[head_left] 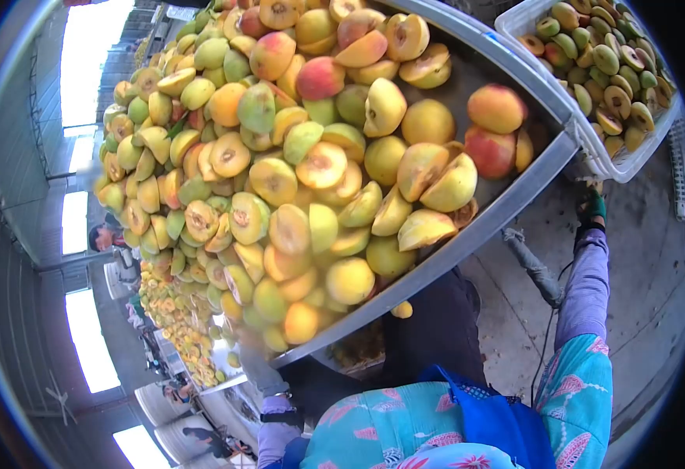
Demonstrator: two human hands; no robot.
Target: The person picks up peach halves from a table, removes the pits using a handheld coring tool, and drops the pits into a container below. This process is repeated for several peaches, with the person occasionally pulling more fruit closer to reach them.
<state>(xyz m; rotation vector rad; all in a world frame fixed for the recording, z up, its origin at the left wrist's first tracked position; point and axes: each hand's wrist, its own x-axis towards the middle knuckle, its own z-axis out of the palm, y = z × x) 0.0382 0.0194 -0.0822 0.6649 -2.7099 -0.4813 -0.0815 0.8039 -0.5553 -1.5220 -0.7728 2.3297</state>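
My right hand, in a dark green glove, is up at the corner of the crate, where that white crate butts against the trough. The fingers look curled at the crate's lower rim, but I cannot tell whether they have really closed on it. My left hand, in a grey glove, is at the trough's near rim, too blurred for me to say how far open it is or whether it holds anything.

The crate sits just past the trough's end and is full of greenish halves. The trough itself is piled high with peaches, whole and split, heaped well above its rim. One stray peach sits right on the rim's outer edge. Beyond the trough a second heap runs on, with a person beside it.

My worry is that the crate hangs by its corner over the floor. A weak one-handed hold could tip it and spill the halves. Jolting the trough could also roll the stray peach off, or start the heap sliding.

I can read no label or writing anywhere.
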